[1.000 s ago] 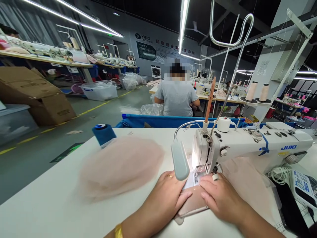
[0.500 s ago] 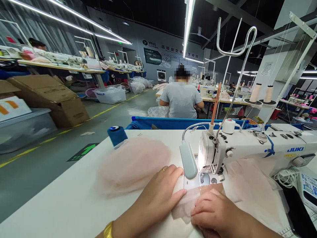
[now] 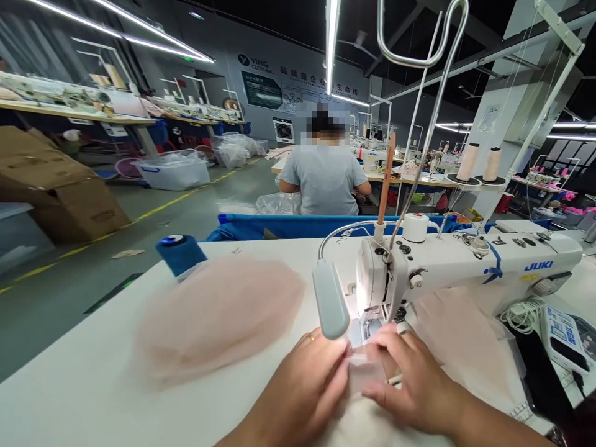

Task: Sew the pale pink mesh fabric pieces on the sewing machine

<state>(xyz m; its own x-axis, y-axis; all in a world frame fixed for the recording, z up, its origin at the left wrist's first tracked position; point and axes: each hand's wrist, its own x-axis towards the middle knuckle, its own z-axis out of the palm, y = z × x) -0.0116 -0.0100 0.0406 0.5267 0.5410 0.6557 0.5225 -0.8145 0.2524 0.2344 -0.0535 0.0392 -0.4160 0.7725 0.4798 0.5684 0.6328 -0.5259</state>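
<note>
A white JUKI sewing machine (image 3: 465, 267) stands on the white table (image 3: 93, 397). In front of its needle lies a small pale pink fabric piece (image 3: 365, 369). My left hand (image 3: 302, 388) presses on the piece's left side with fingers together. My right hand (image 3: 410, 379) pinches its right side, fingers curled. A grey lamp head (image 3: 329, 299) on a gooseneck hangs just above my left hand.
A pile of pink mesh pieces (image 3: 218, 313) lies at the left, a blue thread cone (image 3: 180, 253) behind it. More pink fabric (image 3: 459, 332) sits under the machine arm. A control box (image 3: 563, 329) is at the right. A seated person (image 3: 325, 174) faces away beyond a blue bin (image 3: 288, 226).
Both hands have drawn closer together on the fabric piece and nearer the needle. My view has shifted slightly to the right and up.
</note>
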